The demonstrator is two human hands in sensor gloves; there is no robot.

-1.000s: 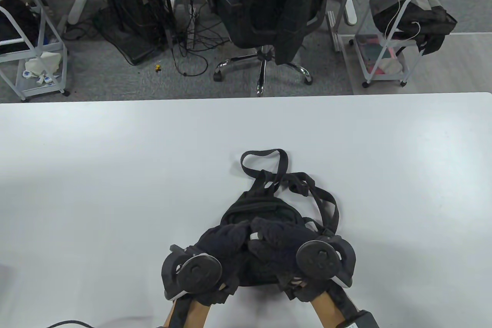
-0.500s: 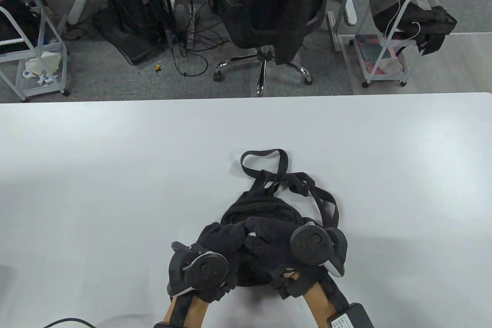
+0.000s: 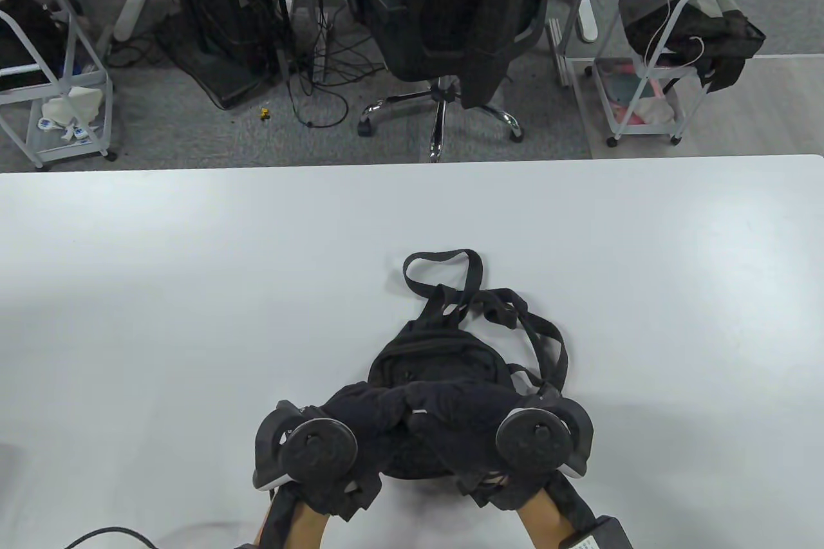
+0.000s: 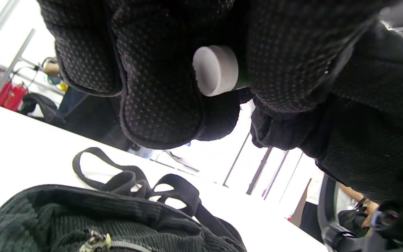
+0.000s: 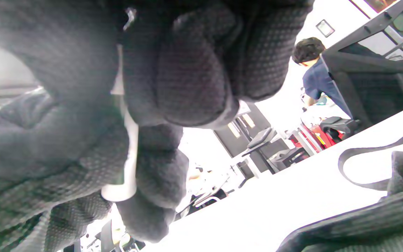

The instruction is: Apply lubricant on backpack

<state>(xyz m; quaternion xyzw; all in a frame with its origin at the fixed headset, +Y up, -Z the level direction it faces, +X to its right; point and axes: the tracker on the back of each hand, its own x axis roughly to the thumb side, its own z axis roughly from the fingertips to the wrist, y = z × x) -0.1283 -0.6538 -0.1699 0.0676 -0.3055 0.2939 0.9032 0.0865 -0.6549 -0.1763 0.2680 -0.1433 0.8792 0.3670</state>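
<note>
Both hands meet over the backpack (image 3: 438, 369) near the tabletop's (image 3: 161, 291) front edge

The left hand (image 3: 360, 410) and right hand (image 3: 463, 414) curl together around a small white cylinder (image 4: 216, 70) just above the bag — straps (image 3: 444, 279) trail toward the far edge, with bare surface running wide to either side.

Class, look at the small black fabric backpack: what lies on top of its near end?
Both gloved hands, left hand and right hand, meet over the small black fabric backpack, closed around a small white cylinder. The backpack's near end beneath them is hidden.
</note>
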